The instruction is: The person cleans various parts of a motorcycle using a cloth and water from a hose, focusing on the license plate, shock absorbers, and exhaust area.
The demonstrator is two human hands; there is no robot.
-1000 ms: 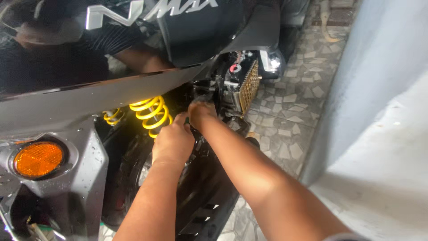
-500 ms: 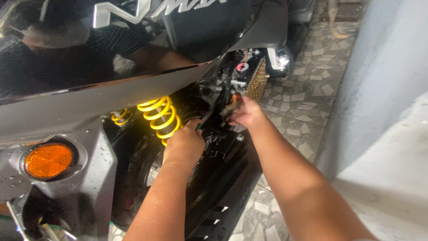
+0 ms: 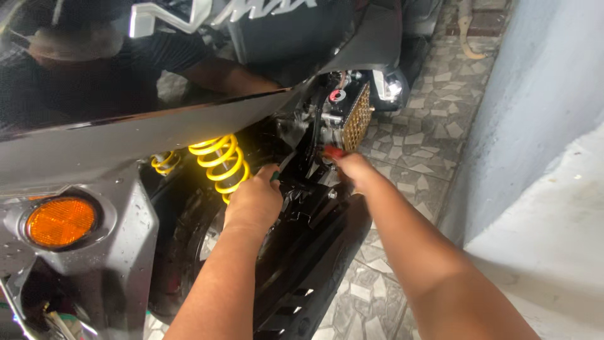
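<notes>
The fingertips of the left hand (image 3: 253, 200) are tucked down behind the black plastic cover (image 3: 314, 245), so what they grip cannot be told; only a small green bit shows at the thumb. The right hand (image 3: 353, 169) has its fingertips pushed against the engine parts (image 3: 321, 123), and the small red thing at them is too small to tell. The yellow spring (image 3: 220, 162) is hidden at top by the glossy black body panel (image 3: 126, 135) and at bottom by the left hand. Both forearms run off the bottom edge. The orange reflector (image 3: 60, 221) is blurred.

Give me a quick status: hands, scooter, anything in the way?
Left hand gripping a tool beside yellow spring. Right hand fingertips near gold grille. Black cover beneath both.
</notes>
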